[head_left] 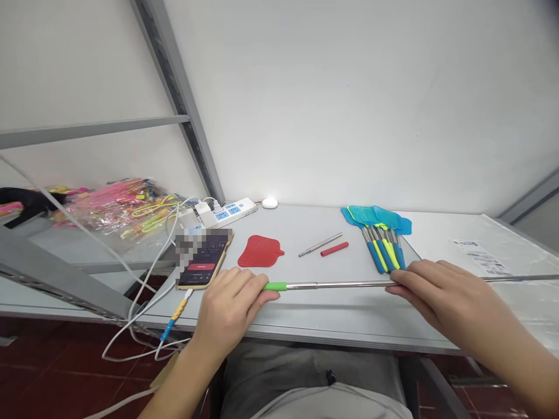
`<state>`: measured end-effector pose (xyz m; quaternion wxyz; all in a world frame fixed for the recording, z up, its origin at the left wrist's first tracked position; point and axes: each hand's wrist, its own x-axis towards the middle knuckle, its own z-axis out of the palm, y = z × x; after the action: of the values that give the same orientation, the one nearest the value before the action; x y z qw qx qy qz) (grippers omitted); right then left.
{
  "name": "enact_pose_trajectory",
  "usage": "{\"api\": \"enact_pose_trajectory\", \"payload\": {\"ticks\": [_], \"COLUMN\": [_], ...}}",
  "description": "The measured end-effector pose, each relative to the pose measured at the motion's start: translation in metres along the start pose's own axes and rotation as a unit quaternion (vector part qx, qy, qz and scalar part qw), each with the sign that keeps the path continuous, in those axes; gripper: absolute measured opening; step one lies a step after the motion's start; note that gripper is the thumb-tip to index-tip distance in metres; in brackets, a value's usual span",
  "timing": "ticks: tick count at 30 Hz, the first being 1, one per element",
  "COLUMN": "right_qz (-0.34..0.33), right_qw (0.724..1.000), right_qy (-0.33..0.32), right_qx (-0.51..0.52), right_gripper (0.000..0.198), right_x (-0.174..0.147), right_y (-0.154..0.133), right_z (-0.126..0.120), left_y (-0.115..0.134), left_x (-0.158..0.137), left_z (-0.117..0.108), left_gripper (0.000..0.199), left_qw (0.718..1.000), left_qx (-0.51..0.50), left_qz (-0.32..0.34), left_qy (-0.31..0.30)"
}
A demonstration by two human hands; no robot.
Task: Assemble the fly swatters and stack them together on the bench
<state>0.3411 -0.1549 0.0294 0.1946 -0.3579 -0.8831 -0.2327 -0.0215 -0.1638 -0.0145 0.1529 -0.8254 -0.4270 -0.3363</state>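
A metal telescopic rod (pixel 349 284) lies level across the front of the table, drawn out long. My left hand (pixel 231 302) is closed round its green grip (pixel 276 286). Further along the shaft, my right hand (pixel 449 291) grips the metal with fingers over the top and thumb beneath. The rod runs on past that hand to the right edge of the view. Behind it lie a red perforated fly swatter head (pixel 259 251), a short metal telescopic rod (pixel 321 244) and a red grip sleeve (pixel 334 249). Several blue and yellow-green fly swatters (pixel 379 218) are stacked behind my right hand.
A phone (pixel 203 259) on a charging cable rests left, before a power strip (pixel 236 213). A small white rounded device (pixel 269 203) is by the wall. Plastic-wrapped colourful items (pixel 126 209) fill the left shelf. A clear-wrapped white panel (pixel 463 238) lies right. Grey metal posts (pixel 183 105) frame the table.
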Motion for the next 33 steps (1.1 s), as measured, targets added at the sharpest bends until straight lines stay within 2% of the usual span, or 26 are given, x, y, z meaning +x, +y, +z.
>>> {"api": "enact_pose_trajectory", "payload": {"ticks": [6,12,15,18,21,26,29,33], "right_qz": [-0.006,-0.073,-0.066,-0.048,-0.032,0.013,0.007,-0.018], "right_qw": [1.0,0.995,0.996,0.997,0.996,0.999,0.999,0.999], "right_qy": [0.018,0.006,-0.013,-0.04,-0.066,-0.035,-0.018,0.002], "right_qx": [0.011,0.062,0.059,0.049,0.042,0.027,0.035,0.049], "right_gripper": [0.007,0.01,0.016,0.019,0.018,0.014,0.008,0.007], "right_x": [-0.003,0.024,0.035,0.04,0.034,0.01,0.002,0.014], "right_y": [-0.001,-0.038,-0.053,-0.055,-0.04,-0.007,-0.002,-0.02], "right_z": [-0.015,-0.011,-0.004,0.0,-0.001,-0.009,-0.015,-0.021], "left_y": [0.004,0.049,0.061,0.051,0.031,0.003,-0.001,0.014], "left_x": [0.005,0.016,0.02,0.02,0.013,0.0,-0.001,0.004], "left_z": [0.001,0.004,0.009,0.011,0.008,0.001,0.002,0.006], "left_gripper": [0.009,0.017,0.02,0.019,0.015,0.011,0.009,0.007], "left_qw": [1.0,1.0,1.0,1.0,1.0,1.0,0.999,0.998], "left_qx": [-0.014,-0.021,-0.023,-0.018,-0.002,-0.002,-0.019,-0.036], "left_qz": [-0.007,0.022,0.005,0.016,0.018,-0.005,-0.013,-0.011], "left_qy": [0.021,0.007,0.011,0.004,0.004,0.029,0.04,0.055]}}
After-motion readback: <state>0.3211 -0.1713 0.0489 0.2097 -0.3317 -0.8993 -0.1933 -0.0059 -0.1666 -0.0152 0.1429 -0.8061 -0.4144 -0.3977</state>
